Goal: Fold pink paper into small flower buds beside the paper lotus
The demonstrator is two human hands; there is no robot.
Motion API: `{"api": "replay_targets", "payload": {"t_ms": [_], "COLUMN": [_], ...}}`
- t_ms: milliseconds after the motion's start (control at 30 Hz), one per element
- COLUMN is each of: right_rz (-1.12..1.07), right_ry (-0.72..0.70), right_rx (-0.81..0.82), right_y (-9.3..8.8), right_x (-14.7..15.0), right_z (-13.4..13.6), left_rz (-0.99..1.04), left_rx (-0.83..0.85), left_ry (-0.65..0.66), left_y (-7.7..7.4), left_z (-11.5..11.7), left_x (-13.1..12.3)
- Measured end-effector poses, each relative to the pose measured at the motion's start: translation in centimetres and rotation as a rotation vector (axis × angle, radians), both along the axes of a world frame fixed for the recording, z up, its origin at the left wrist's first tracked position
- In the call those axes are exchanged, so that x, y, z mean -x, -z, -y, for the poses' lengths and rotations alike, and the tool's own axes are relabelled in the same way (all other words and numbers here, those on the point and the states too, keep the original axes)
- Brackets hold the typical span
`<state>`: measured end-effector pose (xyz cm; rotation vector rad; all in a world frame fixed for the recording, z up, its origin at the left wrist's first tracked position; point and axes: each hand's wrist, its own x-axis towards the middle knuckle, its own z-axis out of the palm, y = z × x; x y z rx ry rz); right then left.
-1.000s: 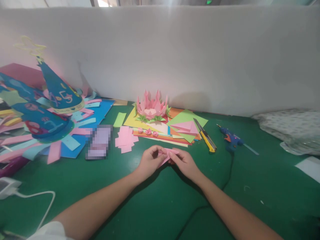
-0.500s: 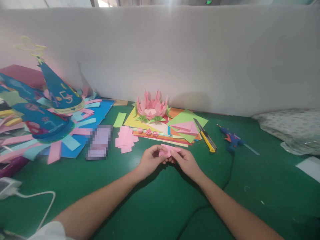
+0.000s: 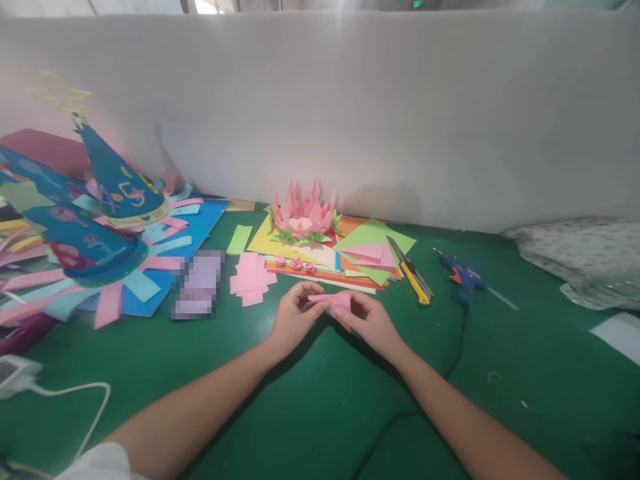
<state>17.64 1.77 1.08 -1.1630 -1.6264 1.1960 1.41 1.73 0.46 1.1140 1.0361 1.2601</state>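
A small folded piece of pink paper (image 3: 340, 302) is held between both hands above the green table. My left hand (image 3: 299, 320) pinches its left end, and my right hand (image 3: 373, 323) grips its right side, thumb on top. Just beyond the hands lies a stack of coloured paper (image 3: 320, 274) with small pink paper roses (image 3: 297, 264) on it. Left of the hands, several pink paper pieces (image 3: 250, 280) lie overlapped. Behind, a pink paper lotus (image 3: 304, 217) with green leaves stands on the sheets.
A yellow cutter (image 3: 416, 280) and a blue glue gun (image 3: 465, 275) with a black cable lie to the right. A phone (image 3: 200, 283) is on the left, beside blue cone hats (image 3: 117, 177). A plastic bag (image 3: 595, 260) sits far right, near the white partition (image 3: 450, 120).
The pink paper has turned in my fingers and now shows a raised folded edge and a corner pointing down. My left hand has shifted slightly left.
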Motion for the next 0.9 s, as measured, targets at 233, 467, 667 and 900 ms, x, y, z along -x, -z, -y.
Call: {"api": "replay_targets", "payload": {"t_ms": [233, 467, 667, 900], "right_rz": [0.022, 0.082, 0.103, 0.048], "right_ry": [0.071, 0.093, 0.176, 0.174], "right_rx": [-0.096, -0.207, -0.216, -0.235], "right_y": [-0.39, -0.08, -0.08, -0.13], "right_x": [-0.27, -0.21, -0.24, -0.25], "right_z": [-0.10, 0.03, 0.29, 0.37], "left_rz": [-0.054, -0.137, -0.175, -0.088], "left_rx": [-0.016, -0.043, -0.129, -0.152], "left_ry": [0.130, 0.091, 0.082, 0.091], "left_y": [0.28, 0.25, 0.12, -0.07], "left_z": [0.34, 0.14, 0.24, 0.42], "left_x": [-0.14, 0.01, 0.09, -0.12]}}
